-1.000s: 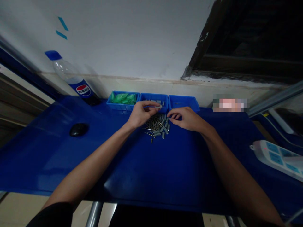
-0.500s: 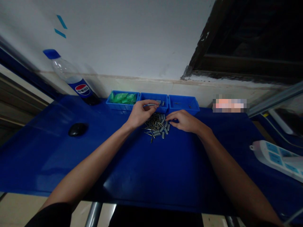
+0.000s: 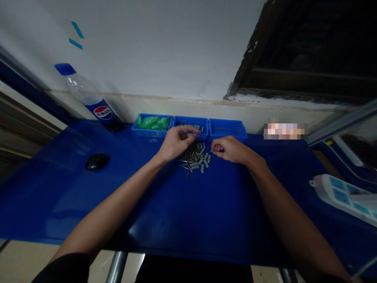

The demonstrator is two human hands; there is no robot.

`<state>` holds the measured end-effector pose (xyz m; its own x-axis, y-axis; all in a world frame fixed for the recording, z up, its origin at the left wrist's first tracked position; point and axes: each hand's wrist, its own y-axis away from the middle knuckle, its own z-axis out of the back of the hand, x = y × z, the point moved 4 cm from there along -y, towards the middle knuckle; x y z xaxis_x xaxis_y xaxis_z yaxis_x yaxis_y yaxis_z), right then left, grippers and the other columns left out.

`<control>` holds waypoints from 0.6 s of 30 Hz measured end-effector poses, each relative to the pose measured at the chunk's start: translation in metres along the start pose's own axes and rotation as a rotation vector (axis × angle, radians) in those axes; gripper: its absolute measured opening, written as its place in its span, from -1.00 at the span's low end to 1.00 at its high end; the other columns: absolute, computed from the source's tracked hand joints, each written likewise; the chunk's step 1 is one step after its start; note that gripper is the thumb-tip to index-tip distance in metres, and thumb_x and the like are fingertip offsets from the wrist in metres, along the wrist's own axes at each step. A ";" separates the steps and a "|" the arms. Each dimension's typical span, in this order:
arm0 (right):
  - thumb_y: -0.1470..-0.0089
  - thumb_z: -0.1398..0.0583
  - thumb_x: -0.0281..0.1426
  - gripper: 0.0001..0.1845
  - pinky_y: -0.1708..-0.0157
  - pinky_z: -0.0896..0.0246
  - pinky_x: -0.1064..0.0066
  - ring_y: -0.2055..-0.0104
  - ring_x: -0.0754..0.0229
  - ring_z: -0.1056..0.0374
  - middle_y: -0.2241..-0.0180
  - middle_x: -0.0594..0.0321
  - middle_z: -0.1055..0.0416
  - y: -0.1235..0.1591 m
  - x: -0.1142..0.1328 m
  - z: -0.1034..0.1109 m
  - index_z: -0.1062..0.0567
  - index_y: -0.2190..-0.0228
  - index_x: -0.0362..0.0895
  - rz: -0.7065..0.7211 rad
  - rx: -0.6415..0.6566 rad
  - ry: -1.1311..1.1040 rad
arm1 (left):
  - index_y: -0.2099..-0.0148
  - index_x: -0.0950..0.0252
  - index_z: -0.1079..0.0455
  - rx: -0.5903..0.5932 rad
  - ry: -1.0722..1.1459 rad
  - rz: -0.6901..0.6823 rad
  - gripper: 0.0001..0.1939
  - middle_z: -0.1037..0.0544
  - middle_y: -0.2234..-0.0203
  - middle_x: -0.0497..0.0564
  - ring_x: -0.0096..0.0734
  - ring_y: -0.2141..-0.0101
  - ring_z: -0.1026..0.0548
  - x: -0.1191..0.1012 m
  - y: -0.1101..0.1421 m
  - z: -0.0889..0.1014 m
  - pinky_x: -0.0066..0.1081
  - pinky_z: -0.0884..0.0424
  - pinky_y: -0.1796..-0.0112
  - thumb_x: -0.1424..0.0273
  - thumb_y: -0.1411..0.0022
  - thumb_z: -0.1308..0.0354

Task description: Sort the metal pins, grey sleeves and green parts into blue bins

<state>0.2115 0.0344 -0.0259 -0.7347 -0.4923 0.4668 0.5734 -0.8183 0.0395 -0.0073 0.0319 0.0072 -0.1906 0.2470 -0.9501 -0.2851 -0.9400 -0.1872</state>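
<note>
My left hand (image 3: 176,143) hovers over the near edge of the middle blue bin (image 3: 193,119), its thumb and fingers pinched around something too small to make out. To its right, my right hand (image 3: 231,149) is closed, with a small grey cylinder (image 3: 213,151) between thumb and fingers. Between and below both hands lies a loose pile of thin metal pins (image 3: 191,155), partly hidden by my left hand. Grey cylinders (image 3: 205,162) are scattered along the pile's right side. More grey cylinders sit in the middle bin.
The left blue bin (image 3: 134,126) holds green plastic bags (image 3: 153,122); the right blue bin (image 3: 242,126) has a few small pieces. A cola bottle (image 3: 103,112) stands at the back left, a black mouse (image 3: 96,161) before it. A white power strip (image 3: 338,192) lies at right.
My right hand has reached to the pile's right side, closed on a grey cylinder and drawn slightly back to the right. My left hand has stayed nearly in place.
</note>
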 end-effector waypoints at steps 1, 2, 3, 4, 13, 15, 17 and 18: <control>-0.02 -0.23 -0.49 -0.82 0.31 -0.31 0.27 0.37 0.14 -0.46 0.41 0.20 -0.55 0.000 0.000 0.000 -0.59 0.29 -0.11 0.005 -0.002 -0.009 | 0.10 0.37 -0.59 0.001 -0.003 -0.003 -0.77 -0.69 0.11 0.17 -0.22 0.17 -0.67 0.000 0.000 0.000 -0.29 -0.58 0.14 0.38 -0.23 -0.25; 0.01 -0.24 -0.51 -0.78 0.30 -0.30 0.28 0.37 0.15 -0.46 0.42 0.22 -0.55 0.000 0.000 0.001 -0.59 0.27 -0.10 0.010 -0.004 -0.012 | 0.09 0.37 -0.59 0.000 -0.007 -0.005 -0.76 -0.69 0.11 0.17 -0.22 0.17 -0.67 0.000 0.000 0.000 -0.30 -0.58 0.15 0.38 -0.23 -0.25; 0.04 -0.25 -0.52 -0.75 0.30 -0.30 0.29 0.37 0.15 -0.45 0.42 0.24 -0.54 0.001 0.001 0.002 -0.59 0.26 -0.10 0.010 -0.007 -0.012 | 0.09 0.37 -0.60 -0.002 -0.013 -0.006 -0.76 -0.69 0.11 0.17 -0.22 0.17 -0.67 0.000 0.000 0.000 -0.30 -0.58 0.16 0.38 -0.23 -0.25; 0.06 -0.26 -0.52 -0.73 0.29 -0.30 0.29 0.37 0.16 -0.45 0.42 0.25 -0.54 0.001 0.001 0.003 -0.59 0.25 -0.10 0.006 -0.014 -0.012 | 0.09 0.37 -0.60 -0.004 -0.019 -0.007 -0.76 -0.69 0.11 0.17 -0.22 0.17 -0.67 0.000 0.000 0.000 -0.30 -0.58 0.16 0.38 -0.23 -0.25; -0.01 -0.37 -0.25 -0.81 0.16 -0.46 0.20 0.30 0.15 -0.49 0.32 0.21 -0.58 0.006 0.024 0.023 -0.59 0.33 -0.07 -0.022 -0.216 -0.470 | 0.07 0.35 -0.61 0.060 -0.068 -0.080 -0.75 -0.70 0.16 0.15 -0.27 0.20 -0.65 0.000 0.001 -0.005 -0.28 -0.58 0.11 0.37 -0.26 -0.24; 0.01 -0.40 -0.21 -0.77 0.11 -0.48 0.17 0.27 0.14 -0.51 0.29 0.20 -0.60 0.005 0.029 0.023 -0.59 0.36 -0.07 -0.024 -0.284 -0.578 | 0.06 0.35 -0.61 0.139 -0.046 -0.069 -0.74 -0.70 0.20 0.14 -0.29 0.24 -0.64 0.002 0.002 -0.010 -0.30 -0.58 0.16 0.33 -0.27 -0.26; 0.03 -0.42 -0.19 -0.74 0.07 -0.49 0.14 0.25 0.12 -0.52 0.28 0.18 -0.61 0.003 0.032 0.022 -0.58 0.37 -0.07 -0.031 -0.343 -0.660 | 0.04 0.36 -0.60 0.211 0.011 -0.053 -0.72 -0.70 0.25 0.14 -0.30 0.26 -0.65 0.004 0.003 -0.014 -0.31 -0.59 0.17 0.30 -0.27 -0.28; 0.05 -0.43 -0.17 -0.72 0.05 -0.49 0.13 0.24 0.12 -0.53 0.27 0.18 -0.61 0.002 0.033 0.021 -0.57 0.37 -0.07 -0.033 -0.366 -0.684 | 0.04 0.36 -0.59 0.230 0.043 -0.040 -0.71 -0.70 0.28 0.13 -0.30 0.27 -0.66 0.005 0.004 -0.015 -0.31 -0.59 0.18 0.29 -0.26 -0.29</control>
<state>0.1959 0.0224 0.0082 -0.2939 -0.2704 0.9168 0.3111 -0.9340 -0.1758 0.0052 0.0262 -0.0021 -0.1360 0.2681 -0.9537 -0.4989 -0.8502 -0.1679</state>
